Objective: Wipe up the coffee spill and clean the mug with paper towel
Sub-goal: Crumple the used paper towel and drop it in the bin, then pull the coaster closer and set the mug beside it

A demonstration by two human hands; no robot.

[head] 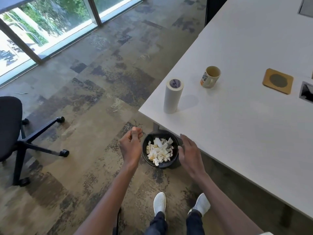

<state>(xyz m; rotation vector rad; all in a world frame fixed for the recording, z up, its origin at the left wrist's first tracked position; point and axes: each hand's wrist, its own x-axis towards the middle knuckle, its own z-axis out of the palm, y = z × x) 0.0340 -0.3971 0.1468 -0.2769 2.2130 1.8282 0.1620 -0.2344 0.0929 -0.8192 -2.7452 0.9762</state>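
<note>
From the head camera, a black bin (160, 164) sits on the floor under the corner of the white counter (237, 133), filled with crumpled, stained paper towels (160, 151). The left hand (131, 146) hovers left of the bin, fingers curled, holding nothing visible. The right hand (188, 152) hovers at its right rim, open and flat. On the counter beyond the bin stand a paper towel roll (173, 96) and a mug (210, 77); the mug's printed lettering is unreadable.
</note>
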